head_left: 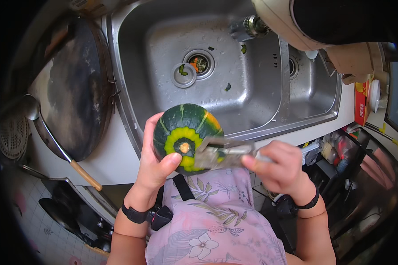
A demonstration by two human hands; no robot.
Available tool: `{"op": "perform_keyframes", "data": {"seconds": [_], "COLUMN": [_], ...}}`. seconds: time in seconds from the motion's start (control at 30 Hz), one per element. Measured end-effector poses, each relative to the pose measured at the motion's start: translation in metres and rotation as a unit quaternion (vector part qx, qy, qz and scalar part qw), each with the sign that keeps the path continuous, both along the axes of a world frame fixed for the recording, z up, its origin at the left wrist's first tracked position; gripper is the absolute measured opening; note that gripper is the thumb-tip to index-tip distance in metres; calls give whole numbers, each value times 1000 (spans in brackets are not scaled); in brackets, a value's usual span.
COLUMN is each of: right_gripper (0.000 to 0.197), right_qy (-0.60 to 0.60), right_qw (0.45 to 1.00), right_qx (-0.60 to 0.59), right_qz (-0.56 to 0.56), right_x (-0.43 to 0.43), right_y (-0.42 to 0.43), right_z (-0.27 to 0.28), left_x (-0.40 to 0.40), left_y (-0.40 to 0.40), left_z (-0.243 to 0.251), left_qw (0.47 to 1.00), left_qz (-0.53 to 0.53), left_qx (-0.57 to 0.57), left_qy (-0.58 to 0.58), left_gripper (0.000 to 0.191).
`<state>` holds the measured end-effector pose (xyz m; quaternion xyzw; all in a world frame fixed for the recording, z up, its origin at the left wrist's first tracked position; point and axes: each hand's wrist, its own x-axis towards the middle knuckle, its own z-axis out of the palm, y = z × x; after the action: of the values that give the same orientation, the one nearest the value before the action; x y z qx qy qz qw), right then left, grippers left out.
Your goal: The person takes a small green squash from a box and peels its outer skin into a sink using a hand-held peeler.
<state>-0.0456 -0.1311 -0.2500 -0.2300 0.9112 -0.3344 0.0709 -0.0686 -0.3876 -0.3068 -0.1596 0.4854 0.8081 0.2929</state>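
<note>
My left hand (pixel 153 162) grips a dark green kabocha squash (pixel 182 116) from its left side, thumb near the stem. Around the stem runs a scalloped ring of bare yellow-green flesh, and an orange patch marks the upper right of the skin. In my right hand (pixel 280 164) is a metal peeler (pixel 225 150), blurred, its wide head lying over the squash's right side. Bits of green peel show on the peeler. The squash is in front of the near rim of a steel sink (pixel 252 134), just above my floral apron (pixel 215 222).
Peel scraps (pixel 228 87) lie in the large basin near the drain (pixel 204 64) and its round cover (pixel 177 79). A faucet (pixel 253 26) juts in at upper right. Left stand a big dark wok or lid (pixel 76 89) and a wooden-handled ladle (pixel 63 149). A red box (pixel 361 102) stands right.
</note>
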Motion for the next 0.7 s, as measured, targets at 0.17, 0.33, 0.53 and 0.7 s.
{"op": "perform_keyframes", "data": {"seconds": [0.17, 0.33, 0.53, 0.7], "right_gripper": [37, 36, 41, 35], "right_qy": [16, 32, 34, 46], "right_qw": [1000, 994, 999, 999], "right_qx": [-2, 59, 18, -8], "right_qz": [26, -90, 6, 19], "right_x": [3, -13, -1, 10], "right_y": [-10, 16, -4, -24], "right_z": [-2, -21, -2, -9], "left_x": [-4, 2, -2, -4], "left_y": [5, 3, 7, 11], "left_z": [-1, -3, -4, 3], "left_qw": [1000, 999, 999, 996], "left_qz": [-13, -43, -2, 25], "left_qx": [3, 1, 15, 51], "left_qy": [-17, -5, -32, -75], "left_gripper": [74, 72, 72, 76]}}
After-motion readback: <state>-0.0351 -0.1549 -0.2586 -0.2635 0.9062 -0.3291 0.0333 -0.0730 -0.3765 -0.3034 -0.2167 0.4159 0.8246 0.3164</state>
